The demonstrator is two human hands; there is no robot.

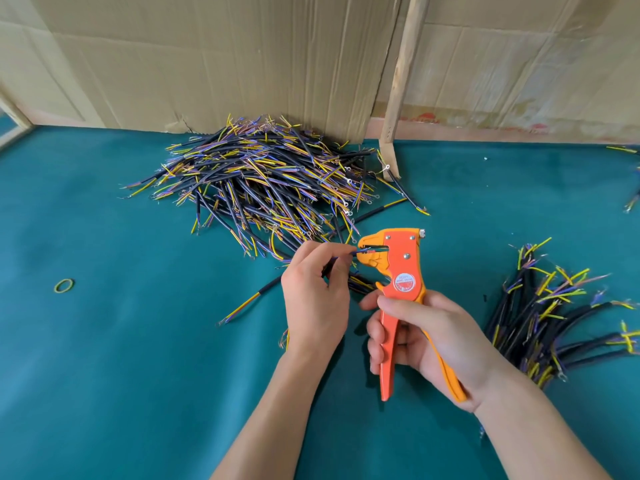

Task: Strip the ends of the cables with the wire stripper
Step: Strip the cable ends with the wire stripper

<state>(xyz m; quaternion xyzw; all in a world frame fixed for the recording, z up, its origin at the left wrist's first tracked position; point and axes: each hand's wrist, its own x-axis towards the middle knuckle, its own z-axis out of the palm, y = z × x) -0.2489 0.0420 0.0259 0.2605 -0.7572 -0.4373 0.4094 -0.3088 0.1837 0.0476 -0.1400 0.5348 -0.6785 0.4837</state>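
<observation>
Fingers of left hand (317,292) pinch one wire (360,252); right hand (426,337) grips one stripper (401,271)

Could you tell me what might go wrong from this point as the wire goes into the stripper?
The left hand pinches the thin blue wire close to the mouth of the orange wire stripper, so a fingertip could get nipped when the right hand squeezes. The wire looks only shallowly inserted and may slip out or strip unevenly. Cables of the big pile lying just behind could snag.
</observation>
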